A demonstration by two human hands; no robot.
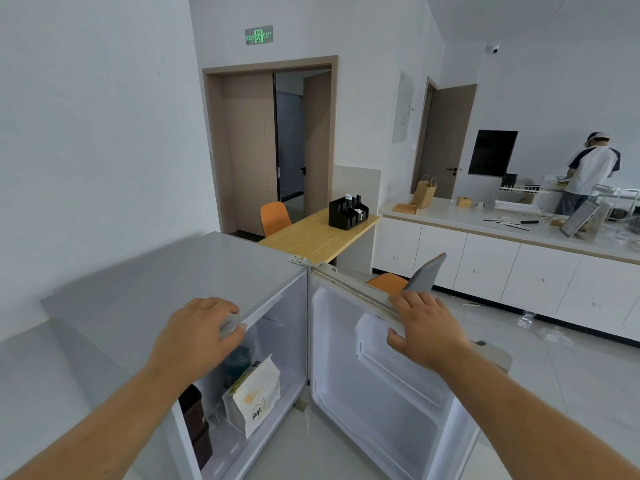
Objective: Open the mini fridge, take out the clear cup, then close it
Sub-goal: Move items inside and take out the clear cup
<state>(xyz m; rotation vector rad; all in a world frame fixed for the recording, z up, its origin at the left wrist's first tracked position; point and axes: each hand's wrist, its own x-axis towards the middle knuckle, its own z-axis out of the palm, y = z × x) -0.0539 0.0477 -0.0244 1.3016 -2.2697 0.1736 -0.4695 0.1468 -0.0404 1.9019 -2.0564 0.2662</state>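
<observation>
Right hand (426, 327) is gripping the door (381, 393) top, left hand (197, 336) is hooking its fingers over the mini fridge (207, 271) edge; reaching in risks toppling the paper bag (254, 396).

Bright, even, cool light fills the room; a soft shadow crosses the fridge top (207, 271), and wide-angle distortion bends the frame edges.

Single head-worn wide-angle view, looking forward and down from close above the mini fridge (166, 282). Its open door (381, 393) lies at 5 o'clock, the counter (460, 216) at 2 o'clock.
</observation>
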